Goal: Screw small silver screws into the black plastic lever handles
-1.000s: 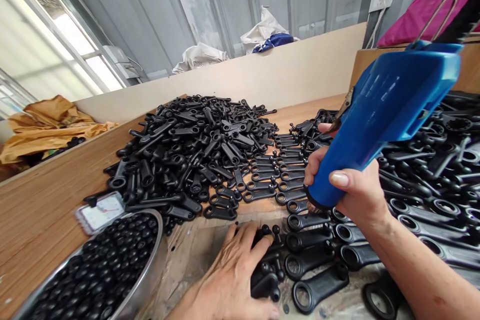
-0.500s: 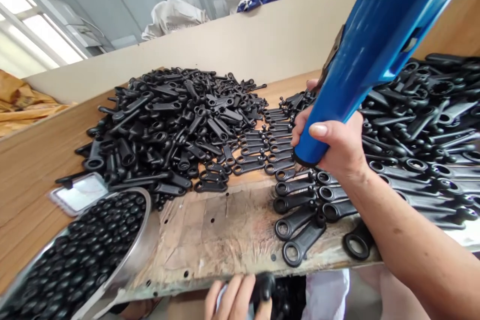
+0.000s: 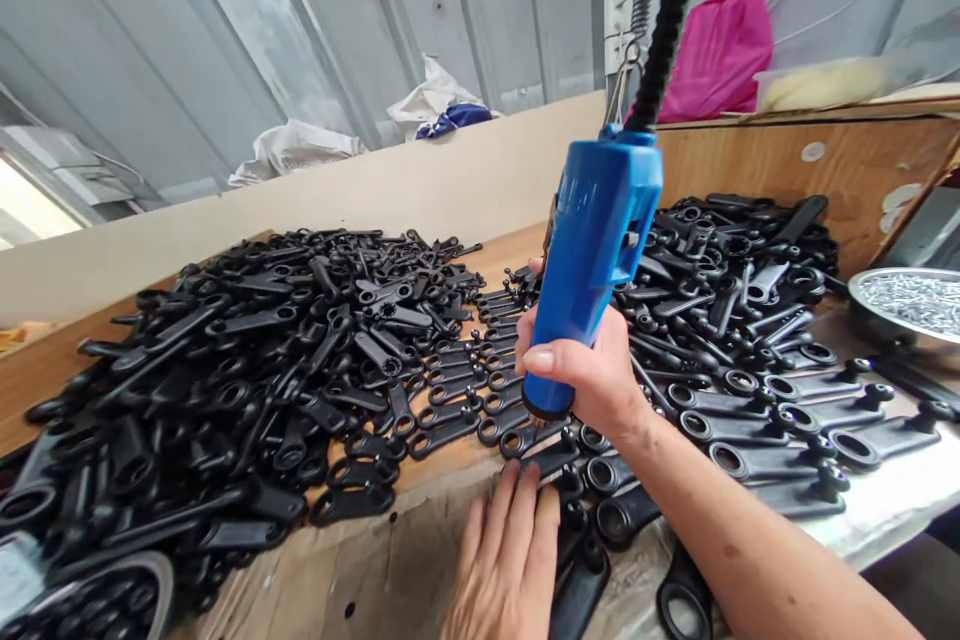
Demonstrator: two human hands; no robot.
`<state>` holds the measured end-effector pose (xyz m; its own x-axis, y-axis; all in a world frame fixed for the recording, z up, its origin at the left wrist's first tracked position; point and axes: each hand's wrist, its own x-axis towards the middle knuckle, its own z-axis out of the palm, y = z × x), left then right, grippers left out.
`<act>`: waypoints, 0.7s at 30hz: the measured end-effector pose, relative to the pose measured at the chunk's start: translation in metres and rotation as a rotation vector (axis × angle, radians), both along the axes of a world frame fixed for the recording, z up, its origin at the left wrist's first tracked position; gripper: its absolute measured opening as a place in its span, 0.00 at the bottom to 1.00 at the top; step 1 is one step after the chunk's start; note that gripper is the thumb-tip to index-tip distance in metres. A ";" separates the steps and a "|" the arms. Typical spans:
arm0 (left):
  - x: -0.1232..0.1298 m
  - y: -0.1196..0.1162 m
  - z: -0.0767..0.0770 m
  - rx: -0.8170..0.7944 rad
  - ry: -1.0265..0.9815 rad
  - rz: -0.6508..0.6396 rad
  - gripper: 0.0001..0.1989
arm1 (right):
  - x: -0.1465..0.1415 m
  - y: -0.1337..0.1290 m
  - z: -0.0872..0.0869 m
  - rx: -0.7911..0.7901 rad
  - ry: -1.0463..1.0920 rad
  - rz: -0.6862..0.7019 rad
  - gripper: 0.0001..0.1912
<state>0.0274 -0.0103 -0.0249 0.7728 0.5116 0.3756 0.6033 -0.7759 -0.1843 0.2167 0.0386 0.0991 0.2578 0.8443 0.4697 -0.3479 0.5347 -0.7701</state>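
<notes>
My right hand is wrapped round a blue electric screwdriver, held upright above rows of black ring-ended levers. A black coiled cable rises from its top; its lower tip is hard to make out behind the levers. Below and to the left of the tool, my left hand lies palm down with its fingers stretched out. Its fingertips touch a black lever at the near edge of the rows. More levers lie just right of this hand, partly hidden by it.
A large heap of black levers fills the left side, and another heap lies at the right. Bowls hold black knobs at lower left and small screws at far right. A pink bag sits on the back ledge.
My left hand has risen from below the table edge, where it held a black part, onto the levers. The view has turned right, and the screwdriver now appears lower and more upright.
</notes>
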 end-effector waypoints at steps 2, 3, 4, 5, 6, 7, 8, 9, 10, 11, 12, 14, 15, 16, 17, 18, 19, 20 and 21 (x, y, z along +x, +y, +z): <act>0.022 0.029 -0.006 -0.074 0.056 -0.026 0.36 | 0.001 0.000 0.002 -0.026 -0.014 -0.024 0.17; 0.030 0.042 -0.010 -0.127 0.097 -0.023 0.34 | 0.001 0.000 0.003 -0.035 -0.022 -0.036 0.18; 0.036 0.051 -0.014 -0.174 0.129 -0.013 0.31 | 0.002 0.000 0.003 -0.045 -0.032 -0.050 0.18; 0.040 0.058 -0.017 -0.214 0.154 0.003 0.28 | 0.003 0.000 0.004 -0.054 -0.040 -0.063 0.19; 0.042 0.062 -0.019 -0.244 0.168 0.021 0.25 | 0.003 0.001 0.004 -0.062 -0.044 -0.077 0.19; 0.043 0.063 -0.019 -0.263 0.170 0.035 0.23 | 0.004 0.001 0.003 -0.068 -0.046 -0.085 0.20; 0.043 0.062 -0.016 -0.272 0.163 0.040 0.22 | 0.004 0.002 0.003 -0.070 -0.046 -0.085 0.20; 0.043 0.060 -0.011 -0.298 0.166 0.035 0.23 | 0.005 0.004 0.002 -0.068 -0.043 -0.084 0.19; 0.043 0.056 -0.003 -0.347 0.182 0.021 0.29 | 0.005 0.005 0.001 -0.064 -0.043 -0.084 0.18; 0.042 0.052 0.006 -0.402 0.201 0.008 0.39 | 0.005 0.007 -0.001 -0.060 -0.049 -0.093 0.18; 0.042 0.048 0.017 -0.517 0.260 -0.011 0.52 | 0.005 0.008 -0.002 -0.058 -0.059 -0.110 0.18; 0.042 0.041 0.036 -0.696 0.346 0.025 0.63 | 0.003 0.011 -0.004 -0.059 -0.076 -0.151 0.19; 0.042 0.038 0.044 -0.748 0.373 0.041 0.63 | 0.002 0.011 -0.004 -0.060 -0.074 -0.167 0.19; 0.043 0.036 0.050 -0.775 0.381 0.059 0.62 | 0.001 0.012 -0.005 -0.061 -0.066 -0.176 0.19; 0.042 0.035 0.054 -0.788 0.383 0.069 0.61 | -0.001 0.012 -0.004 -0.062 -0.055 -0.183 0.19; 0.042 0.034 0.057 -0.794 0.382 0.069 0.61 | -0.003 0.013 -0.004 -0.060 -0.043 -0.190 0.18; 0.041 0.033 0.058 -0.796 0.376 0.067 0.61 | -0.006 0.013 -0.003 -0.055 -0.036 -0.200 0.18; 0.040 0.032 0.059 -0.796 0.372 0.063 0.61 | -0.008 0.014 -0.002 -0.049 -0.032 -0.212 0.18; 0.038 0.031 0.059 -0.794 0.366 0.059 0.61 | -0.011 0.015 -0.002 -0.043 -0.034 -0.221 0.18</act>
<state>0.0657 0.0211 0.0342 0.7392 0.5594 -0.3751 0.6551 -0.7266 0.2072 0.2058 0.0533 0.0974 0.4233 0.7885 0.4462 -0.1996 0.5616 -0.8030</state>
